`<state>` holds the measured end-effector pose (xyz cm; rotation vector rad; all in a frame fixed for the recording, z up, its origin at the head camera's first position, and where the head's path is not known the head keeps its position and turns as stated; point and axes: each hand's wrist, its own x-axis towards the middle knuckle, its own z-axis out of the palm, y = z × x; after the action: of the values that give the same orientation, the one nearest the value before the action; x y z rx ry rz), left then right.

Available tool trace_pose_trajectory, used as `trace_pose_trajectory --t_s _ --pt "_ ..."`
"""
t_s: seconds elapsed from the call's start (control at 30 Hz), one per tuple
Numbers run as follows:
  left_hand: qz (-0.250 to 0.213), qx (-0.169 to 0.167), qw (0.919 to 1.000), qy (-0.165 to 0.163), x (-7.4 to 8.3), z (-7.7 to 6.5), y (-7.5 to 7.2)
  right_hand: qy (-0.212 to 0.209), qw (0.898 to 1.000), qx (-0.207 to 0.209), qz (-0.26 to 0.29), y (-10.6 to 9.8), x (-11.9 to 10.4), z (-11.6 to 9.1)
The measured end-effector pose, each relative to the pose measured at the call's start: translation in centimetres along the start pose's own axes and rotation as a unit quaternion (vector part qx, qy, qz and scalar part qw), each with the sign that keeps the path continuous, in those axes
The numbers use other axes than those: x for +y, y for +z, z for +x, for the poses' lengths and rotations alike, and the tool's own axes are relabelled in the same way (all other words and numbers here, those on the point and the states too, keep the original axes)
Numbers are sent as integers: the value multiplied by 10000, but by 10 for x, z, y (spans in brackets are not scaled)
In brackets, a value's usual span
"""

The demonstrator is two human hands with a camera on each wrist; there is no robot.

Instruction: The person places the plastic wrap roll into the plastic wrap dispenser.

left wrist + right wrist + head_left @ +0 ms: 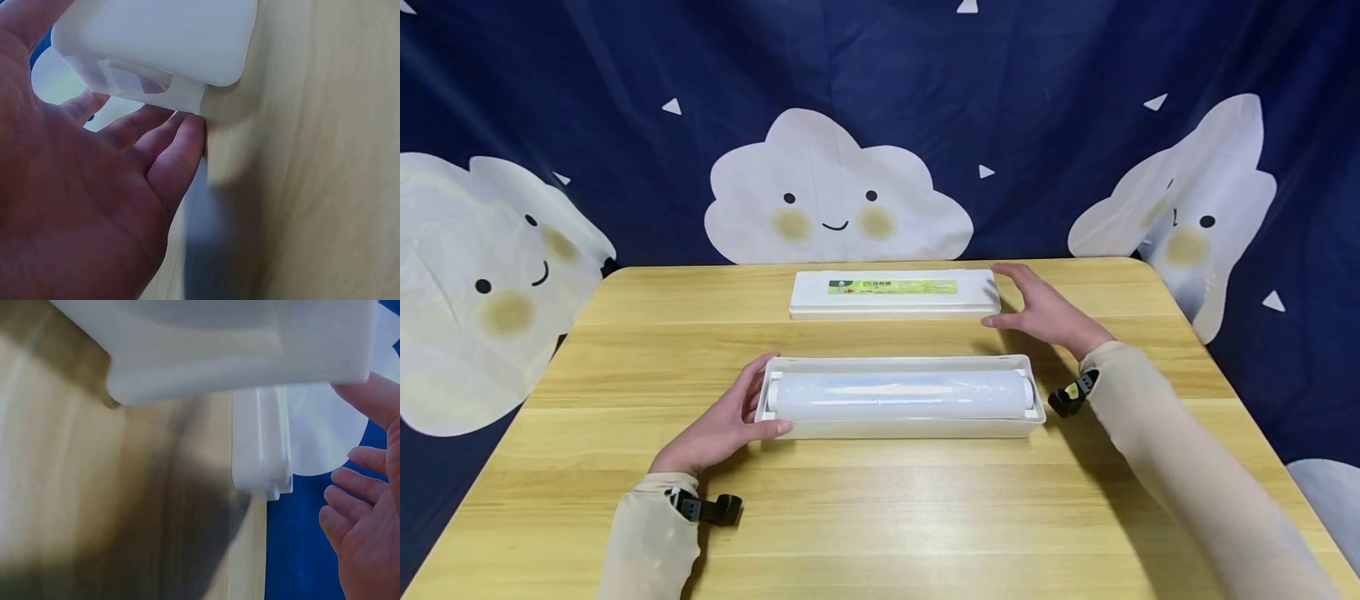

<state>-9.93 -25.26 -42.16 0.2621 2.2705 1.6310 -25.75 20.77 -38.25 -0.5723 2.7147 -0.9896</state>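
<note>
A long white open box (898,429) lies across the middle of the table with a shiny roll of plastic film (902,396) inside it. My left hand (730,421) holds the box's left end, thumb along the front wall and fingers behind. In the left wrist view, the fingers of this hand (125,169) touch the lower edge of the box end (162,44). Farther back is a flat white lid (895,304) with a green and yellow label. At its right end my right hand (1041,308) is spread; in the right wrist view its fingers stand apart from the lid (259,444).
The wooden table (880,517) ends at a dark blue curtain (647,50) with cloud patterns. A strip of table separates the lid from the box. Each wrist wears a small black camera, the left one (718,508) close above the tabletop.
</note>
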Motion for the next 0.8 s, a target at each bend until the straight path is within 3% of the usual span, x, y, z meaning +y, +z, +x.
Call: trace_pose_trajectory --t_s 0.57,0.8 --pt "-225 -83 9996 122 1 2 -1 182 9993 -308 -70 -3 20 31" --pt "-199 -63 9997 112 -2 1 -2 254 9983 -499 135 -1 26 43"
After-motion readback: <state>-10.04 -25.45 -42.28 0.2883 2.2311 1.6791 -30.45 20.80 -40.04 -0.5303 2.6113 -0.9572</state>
